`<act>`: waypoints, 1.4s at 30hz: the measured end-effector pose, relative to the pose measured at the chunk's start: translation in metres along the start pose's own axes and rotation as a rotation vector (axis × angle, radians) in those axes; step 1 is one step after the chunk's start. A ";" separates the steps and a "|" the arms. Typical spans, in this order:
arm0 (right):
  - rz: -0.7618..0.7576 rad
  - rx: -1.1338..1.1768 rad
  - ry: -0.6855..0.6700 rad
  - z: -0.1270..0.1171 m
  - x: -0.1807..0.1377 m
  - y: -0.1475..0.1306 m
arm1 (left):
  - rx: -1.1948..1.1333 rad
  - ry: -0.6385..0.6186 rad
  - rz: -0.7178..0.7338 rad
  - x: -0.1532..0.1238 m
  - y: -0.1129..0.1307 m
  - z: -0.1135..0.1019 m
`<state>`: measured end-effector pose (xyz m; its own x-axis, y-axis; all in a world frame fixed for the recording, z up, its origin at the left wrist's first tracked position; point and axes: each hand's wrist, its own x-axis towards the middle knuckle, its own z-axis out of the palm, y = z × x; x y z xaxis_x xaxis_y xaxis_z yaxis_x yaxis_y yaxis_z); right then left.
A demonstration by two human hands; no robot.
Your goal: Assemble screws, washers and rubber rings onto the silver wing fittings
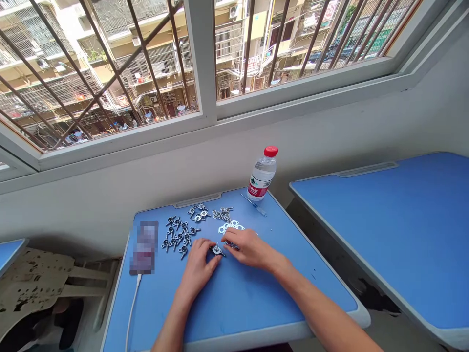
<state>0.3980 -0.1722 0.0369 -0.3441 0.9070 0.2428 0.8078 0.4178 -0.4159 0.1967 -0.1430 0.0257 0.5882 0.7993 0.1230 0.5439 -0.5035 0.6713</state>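
My left hand [198, 266] rests on the blue table with its thumb and fingers closed around a small flanged metal part [217, 250]. That part lies low at the tabletop, a thin stem sticking up from it. Just right of it, my right hand [249, 246] has thumb and fingers drawn together; what they hold, if anything, I cannot make out. Flat silver plates with holes [230, 226] lie behind the right hand, which partly hides them. Left of my hands are several black round parts with stems [178, 236]. Several silver flanged parts [200, 215] and eyelet pins [223, 214] lie farther back.
A phone [144, 248] with a white cable [132, 308] lies on the table's left side. A water bottle with a red cap [262, 176] stands at the back right, beside a thin blue pen-like tool [254, 205]. Another blue table [395, 220] is to the right.
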 end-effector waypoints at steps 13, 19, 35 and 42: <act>0.117 -0.064 -0.283 -0.006 0.000 -0.010 | 0.110 0.077 0.066 -0.002 -0.008 0.007; 0.149 -0.087 -0.315 -0.003 0.001 -0.011 | 0.107 0.089 0.052 -0.002 -0.007 0.008; 0.158 -0.173 -0.346 0.005 0.000 -0.018 | 0.083 0.067 -0.004 -0.001 -0.006 0.010; 0.143 -0.195 -0.270 0.017 -0.008 -0.016 | 0.020 0.078 -0.034 0.000 -0.007 0.012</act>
<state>0.3799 -0.1852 0.0265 -0.3144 0.9476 -0.0567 0.9239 0.2917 -0.2477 0.1996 -0.1431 0.0123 0.5210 0.8388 0.1580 0.5752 -0.4818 0.6611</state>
